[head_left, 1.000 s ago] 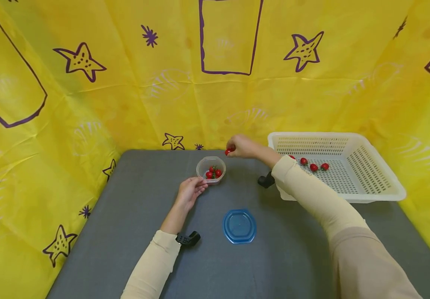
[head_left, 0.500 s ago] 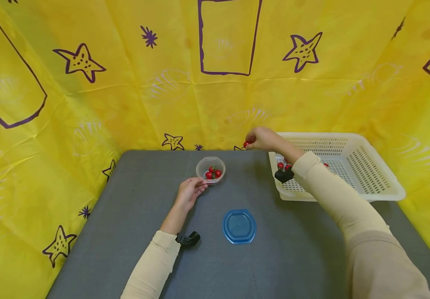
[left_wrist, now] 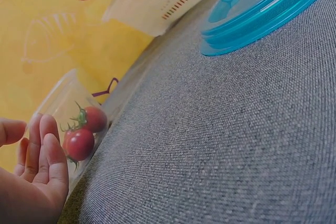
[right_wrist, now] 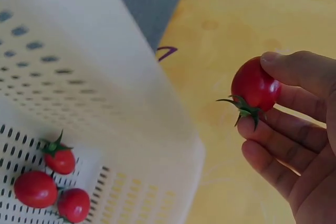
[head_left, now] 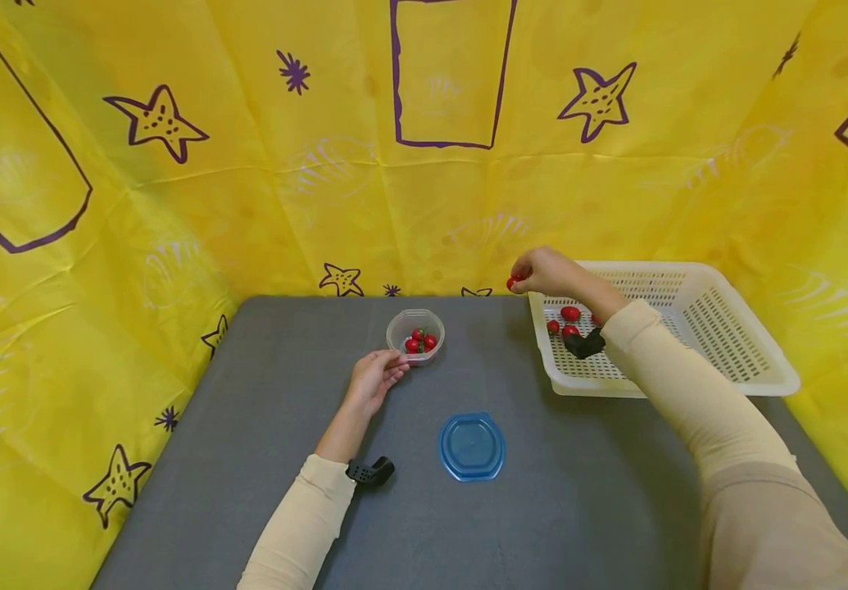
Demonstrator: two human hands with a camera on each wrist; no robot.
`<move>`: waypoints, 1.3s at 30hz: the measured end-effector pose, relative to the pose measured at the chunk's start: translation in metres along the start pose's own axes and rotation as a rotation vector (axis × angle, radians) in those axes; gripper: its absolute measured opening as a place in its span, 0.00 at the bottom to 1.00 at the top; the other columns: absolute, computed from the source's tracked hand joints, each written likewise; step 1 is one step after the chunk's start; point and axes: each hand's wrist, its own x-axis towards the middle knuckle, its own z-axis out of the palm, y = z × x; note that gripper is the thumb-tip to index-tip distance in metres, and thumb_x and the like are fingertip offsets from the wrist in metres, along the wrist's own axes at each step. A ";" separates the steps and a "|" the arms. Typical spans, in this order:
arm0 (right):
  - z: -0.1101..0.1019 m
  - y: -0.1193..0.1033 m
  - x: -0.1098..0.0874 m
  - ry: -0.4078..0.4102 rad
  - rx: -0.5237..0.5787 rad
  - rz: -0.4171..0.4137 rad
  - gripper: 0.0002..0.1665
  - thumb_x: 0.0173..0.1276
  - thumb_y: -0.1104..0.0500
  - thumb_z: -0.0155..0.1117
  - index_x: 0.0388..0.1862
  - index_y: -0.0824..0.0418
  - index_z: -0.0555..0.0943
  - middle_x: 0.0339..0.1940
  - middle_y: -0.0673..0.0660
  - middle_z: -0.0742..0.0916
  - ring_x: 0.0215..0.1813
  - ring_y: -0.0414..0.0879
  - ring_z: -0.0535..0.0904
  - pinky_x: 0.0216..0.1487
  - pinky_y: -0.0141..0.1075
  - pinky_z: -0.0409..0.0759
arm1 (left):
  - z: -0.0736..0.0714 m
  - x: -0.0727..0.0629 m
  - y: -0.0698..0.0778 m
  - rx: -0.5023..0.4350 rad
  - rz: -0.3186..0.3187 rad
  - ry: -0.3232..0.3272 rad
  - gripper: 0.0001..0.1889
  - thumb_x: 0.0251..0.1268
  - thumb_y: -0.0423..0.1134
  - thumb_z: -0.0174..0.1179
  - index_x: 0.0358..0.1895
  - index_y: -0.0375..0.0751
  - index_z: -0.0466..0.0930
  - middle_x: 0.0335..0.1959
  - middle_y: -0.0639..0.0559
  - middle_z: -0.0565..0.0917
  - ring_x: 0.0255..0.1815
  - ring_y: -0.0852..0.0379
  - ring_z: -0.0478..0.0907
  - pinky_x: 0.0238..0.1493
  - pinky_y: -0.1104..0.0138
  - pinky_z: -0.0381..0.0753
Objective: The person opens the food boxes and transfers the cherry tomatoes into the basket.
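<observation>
My right hand (head_left: pixel 547 272) pinches a red cherry tomato (right_wrist: pixel 255 85) between thumb and fingers, its green calyx hanging down. It is raised near the far left corner of the white plastic basket (head_left: pixel 751 336). My left hand (head_left: pixel 374 378) is beside the small clear container (head_left: pixel 394 332), straight fingers touching its near left side. Several cherry tomatoes (left_wrist: pixel 80 144) lie inside that container. More cherry tomatoes (right_wrist: pixel 35 189) rest on the slotted floor of the basket, partly hidden by my right arm in the head view.
A blue lid (head_left: pixel 472 447) lies flat on the grey table (head_left: pixel 269 459), nearer to me than the container. Yellow patterned cloth (head_left: pixel 365 205) hangs behind the table and along both sides. A black wrist camera mount (head_left: pixel 584 344) on my right wrist overhangs the basket.
My right hand has moved right, from near the clear container to the basket's left end, carrying the cherry tomato. The left hand and container have stayed put.
</observation>
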 end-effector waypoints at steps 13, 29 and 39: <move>-0.004 0.022 -0.012 0.003 0.005 0.061 0.13 0.62 0.60 0.68 0.41 0.69 0.85 0.38 0.65 0.88 0.40 0.55 0.83 0.50 0.50 0.81 | 0.000 0.001 0.000 0.001 0.002 0.002 0.05 0.72 0.35 0.54 0.42 0.36 0.75 0.25 0.56 0.84 0.28 0.63 0.83 0.36 0.73 0.82; -0.005 0.061 -0.030 -0.001 -0.045 0.128 0.14 0.62 0.59 0.68 0.40 0.70 0.84 0.36 0.65 0.88 0.38 0.53 0.82 0.48 0.51 0.79 | 0.000 -0.002 0.000 -0.003 -0.003 -0.021 0.06 0.72 0.36 0.54 0.43 0.35 0.74 0.26 0.56 0.84 0.29 0.62 0.83 0.36 0.73 0.81; 0.000 0.081 -0.040 -0.066 -0.083 0.185 0.14 0.63 0.58 0.66 0.39 0.69 0.84 0.33 0.63 0.88 0.37 0.53 0.80 0.48 0.51 0.78 | 0.000 0.001 -0.001 -0.002 -0.009 -0.007 0.05 0.72 0.36 0.54 0.42 0.38 0.74 0.26 0.56 0.84 0.29 0.63 0.83 0.38 0.72 0.82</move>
